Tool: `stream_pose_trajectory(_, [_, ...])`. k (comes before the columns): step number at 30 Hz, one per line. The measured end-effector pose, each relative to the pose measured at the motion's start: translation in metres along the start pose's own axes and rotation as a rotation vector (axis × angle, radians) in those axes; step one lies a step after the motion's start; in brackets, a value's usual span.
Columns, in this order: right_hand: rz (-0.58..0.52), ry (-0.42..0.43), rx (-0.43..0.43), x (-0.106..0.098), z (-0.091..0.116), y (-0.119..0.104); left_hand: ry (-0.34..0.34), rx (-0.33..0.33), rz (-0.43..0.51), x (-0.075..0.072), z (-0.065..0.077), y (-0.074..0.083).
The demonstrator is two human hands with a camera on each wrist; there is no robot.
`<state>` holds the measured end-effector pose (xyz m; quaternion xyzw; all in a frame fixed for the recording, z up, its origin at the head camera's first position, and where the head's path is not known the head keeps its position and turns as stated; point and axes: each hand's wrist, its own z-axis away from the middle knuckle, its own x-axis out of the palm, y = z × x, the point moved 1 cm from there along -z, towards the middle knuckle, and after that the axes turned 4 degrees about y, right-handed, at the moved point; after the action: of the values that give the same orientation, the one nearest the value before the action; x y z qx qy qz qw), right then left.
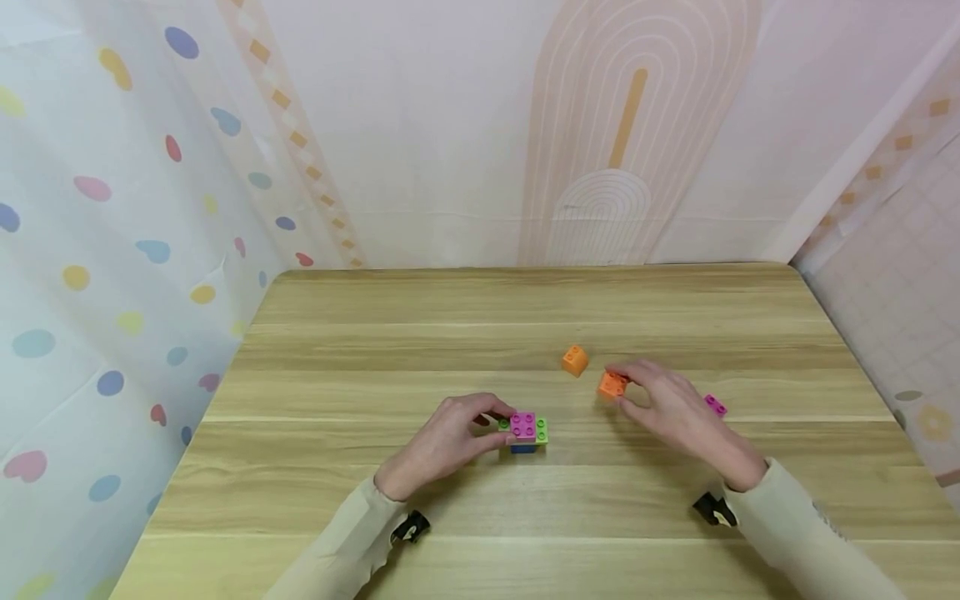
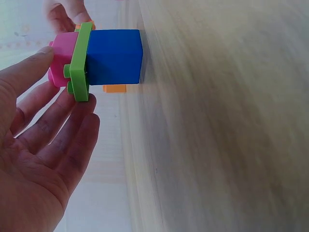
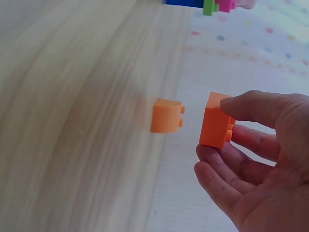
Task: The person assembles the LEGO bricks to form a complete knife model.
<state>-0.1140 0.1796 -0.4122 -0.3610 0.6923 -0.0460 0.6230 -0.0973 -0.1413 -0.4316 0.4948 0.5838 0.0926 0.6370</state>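
Near the middle of the table stands a stack of toy building bricks: a blue brick [image 2: 115, 56] at the bottom, a flat green brick [image 2: 81, 63] across it, and a pink brick [image 1: 523, 426] on top. My left hand [image 1: 457, 437] holds the stack at the pink brick, thumb on one side and fingers on the other. To the right, my right hand [image 1: 667, 404] pinches an orange brick [image 3: 215, 121] between thumb and fingers, lifted off the table in the right wrist view. A second orange brick [image 1: 575, 361], with a curved side, sits on the table beyond it.
A small pink brick [image 1: 716, 406] lies on the table just right of my right hand. The wooden table [image 1: 420, 333] ends at a patterned curtain [image 1: 450, 125] at the back, with another spotted curtain on the left.
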Motion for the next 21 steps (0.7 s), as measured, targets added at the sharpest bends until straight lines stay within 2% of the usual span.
stream_pose_trajectory(10, [-0.035, 0.072, -0.137, 0.005, -0.002, -0.017, 0.001, 0.005, 0.002, -0.001, 0.002, 0.0])
stream_pose_trajectory(17, [-0.053, 0.131, -0.272, 0.014, -0.003, -0.031, -0.001, 0.003, 0.01, 0.0, 0.004, 0.0])
stream_pose_trajectory(21, [-0.057, 0.116, -0.283, 0.018, -0.004, -0.04, 0.003, 0.002, 0.008, 0.0, 0.004, 0.0])
